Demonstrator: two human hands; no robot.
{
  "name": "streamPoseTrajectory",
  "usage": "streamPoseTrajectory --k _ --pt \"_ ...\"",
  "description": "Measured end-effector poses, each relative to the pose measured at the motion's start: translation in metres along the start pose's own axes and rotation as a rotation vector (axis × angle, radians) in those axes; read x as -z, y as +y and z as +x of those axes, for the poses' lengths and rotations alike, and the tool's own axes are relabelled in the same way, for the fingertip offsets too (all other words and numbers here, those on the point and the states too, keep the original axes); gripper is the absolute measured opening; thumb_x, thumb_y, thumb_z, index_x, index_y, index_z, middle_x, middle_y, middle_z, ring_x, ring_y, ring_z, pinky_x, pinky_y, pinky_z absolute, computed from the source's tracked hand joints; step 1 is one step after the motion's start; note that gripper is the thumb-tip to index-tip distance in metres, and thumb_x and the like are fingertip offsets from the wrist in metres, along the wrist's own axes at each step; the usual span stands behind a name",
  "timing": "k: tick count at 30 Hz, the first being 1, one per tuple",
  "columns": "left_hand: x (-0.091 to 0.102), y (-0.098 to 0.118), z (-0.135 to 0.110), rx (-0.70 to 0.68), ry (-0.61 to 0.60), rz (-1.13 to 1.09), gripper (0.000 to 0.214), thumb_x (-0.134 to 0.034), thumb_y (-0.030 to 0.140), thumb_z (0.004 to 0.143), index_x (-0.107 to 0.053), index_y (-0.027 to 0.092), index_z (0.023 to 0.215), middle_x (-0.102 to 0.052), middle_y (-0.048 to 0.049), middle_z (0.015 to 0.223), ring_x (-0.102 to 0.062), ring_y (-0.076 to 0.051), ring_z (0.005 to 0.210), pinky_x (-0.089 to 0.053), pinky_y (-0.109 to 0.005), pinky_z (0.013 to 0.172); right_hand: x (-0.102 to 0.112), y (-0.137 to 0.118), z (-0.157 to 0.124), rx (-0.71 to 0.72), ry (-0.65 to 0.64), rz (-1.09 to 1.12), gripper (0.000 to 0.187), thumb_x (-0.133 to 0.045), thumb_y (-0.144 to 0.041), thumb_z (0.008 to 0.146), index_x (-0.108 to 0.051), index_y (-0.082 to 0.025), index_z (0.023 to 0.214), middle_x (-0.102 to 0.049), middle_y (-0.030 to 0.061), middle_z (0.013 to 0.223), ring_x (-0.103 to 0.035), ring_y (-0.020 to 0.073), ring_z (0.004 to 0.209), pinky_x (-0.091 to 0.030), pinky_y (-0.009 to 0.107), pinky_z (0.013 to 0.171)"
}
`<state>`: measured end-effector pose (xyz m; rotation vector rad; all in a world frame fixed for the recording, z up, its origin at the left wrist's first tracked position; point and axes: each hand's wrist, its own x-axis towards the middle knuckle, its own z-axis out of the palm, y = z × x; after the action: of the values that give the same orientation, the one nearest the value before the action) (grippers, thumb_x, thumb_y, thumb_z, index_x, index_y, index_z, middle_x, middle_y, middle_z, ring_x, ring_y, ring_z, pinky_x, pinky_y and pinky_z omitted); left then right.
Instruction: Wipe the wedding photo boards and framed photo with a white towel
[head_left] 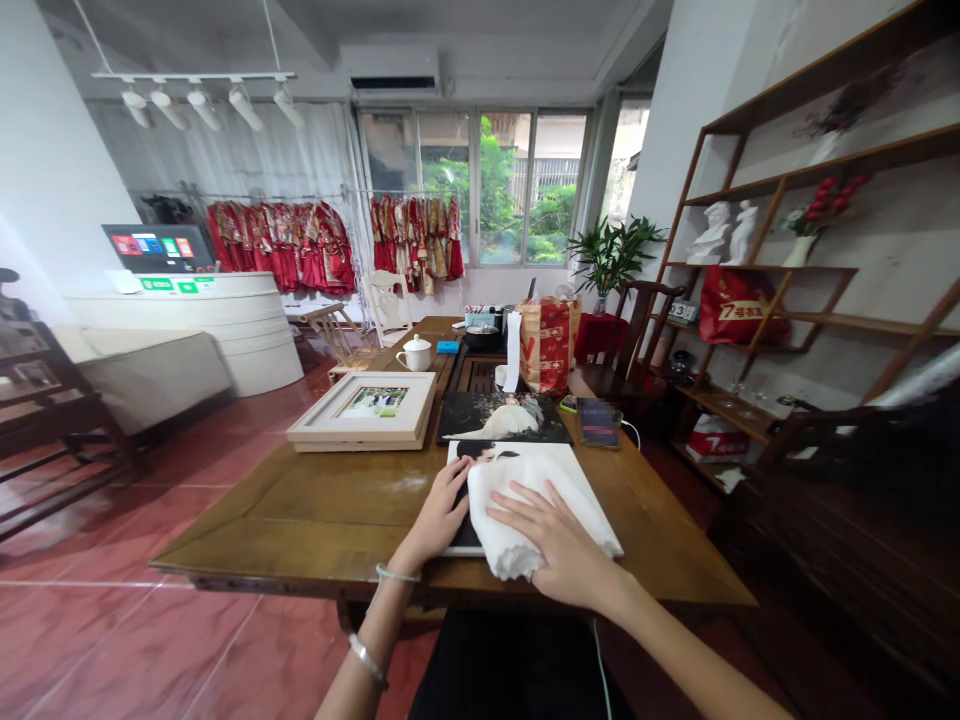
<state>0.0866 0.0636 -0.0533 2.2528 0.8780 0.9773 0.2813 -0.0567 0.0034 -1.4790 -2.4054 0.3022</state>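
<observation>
The step in hand looks like wiping the picture (480,451) lying flat at the near edge of the table (300,520): the right hand (559,540) is spread, fingers apart, over a folded white cloth (496,540). The left hand (441,505) rests along the left side (whether it grips, I cannot tell); another stroke would call for light, even pressure.

Wooden table (300,520); canvas (480,450); frames (367,405); lidded cup (415,353).
</observation>
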Motion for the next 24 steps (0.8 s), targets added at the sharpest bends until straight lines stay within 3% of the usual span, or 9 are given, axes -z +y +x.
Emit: streamPoseTrajectory --k 3,7,10,13,17,24 --pt "0.001 0.000 0.000 -0.001 -0.004 0.005 0.045 -0.045 0.026 0.087 -0.046 0.022 0.131 -0.038 -0.0092 0.143 -0.029 -0.023 0.134 -0.021 -0.046 0.112 0.005 0.018 0.019 -0.069 0.036 -0.003 0.084 -0.042 -0.012 0.055 -0.037 -0.030 0.137 -0.034 -0.0040 0.145 -0.018 0.0218 0.136 0.001 0.052 0.109" --pt "0.002 0.001 0.001 -0.007 -0.016 0.004 0.044 -0.046 0.026 0.087 -0.047 0.023 0.130 -0.039 -0.0088 0.142 -0.029 -0.024 0.134 -0.021 -0.046 0.112 0.009 0.041 0.065 -0.173 0.077 -0.016 0.072 -0.046 -0.015 0.063 -0.043 -0.026 0.134 -0.037 -0.0007 0.144 -0.020 0.0233 0.135 0.000 0.052 0.108" --pt "0.002 0.000 0.001 0.007 -0.013 0.007 0.044 -0.046 0.026 0.086 -0.047 0.021 0.130 -0.038 -0.0100 0.143 -0.029 -0.025 0.135 -0.021 -0.046 0.112 0.008 0.046 0.094 -0.190 0.092 -0.017 0.065 -0.048 -0.020 0.069 -0.043 -0.025 0.134 -0.037 0.0015 0.144 -0.021 0.0247 0.135 -0.001 0.053 0.108" --pt "0.001 0.000 0.001 0.025 -0.004 0.009 0.044 -0.047 0.025 0.086 -0.048 0.020 0.129 -0.038 -0.0102 0.143 -0.029 -0.026 0.135 -0.021 -0.047 0.112 0.005 0.044 0.105 -0.205 0.105 -0.024 0.064 -0.047 -0.020 0.071 -0.042 -0.025 0.134 -0.037 0.0023 0.144 -0.020 0.0250 0.135 0.000 0.053 0.107" --pt "0.001 0.001 0.001 0.021 -0.007 0.001 0.045 -0.046 0.025 0.086 -0.046 0.020 0.130 -0.038 -0.0104 0.143 -0.029 -0.025 0.135 -0.020 -0.047 0.112 0.002 0.039 0.090 -0.205 0.109 -0.032 0.067 -0.048 -0.017 0.068 -0.042 -0.024 0.134 -0.038 0.0023 0.143 -0.020 0.0242 0.135 0.001 0.053 0.107" --pt "0.000 0.002 0.000 -0.002 0.011 -0.009 0.045 -0.045 0.025 0.087 -0.045 0.023 0.131 -0.040 -0.0086 0.141 -0.031 -0.023 0.134 -0.021 -0.046 0.112 -0.007 -0.001 0.015 -0.117 0.077 -0.034 0.083 -0.044 -0.013 0.056 -0.037 -0.030 0.137 -0.033 -0.0041 0.145 -0.016 0.0228 0.136 0.005 0.053 0.108"
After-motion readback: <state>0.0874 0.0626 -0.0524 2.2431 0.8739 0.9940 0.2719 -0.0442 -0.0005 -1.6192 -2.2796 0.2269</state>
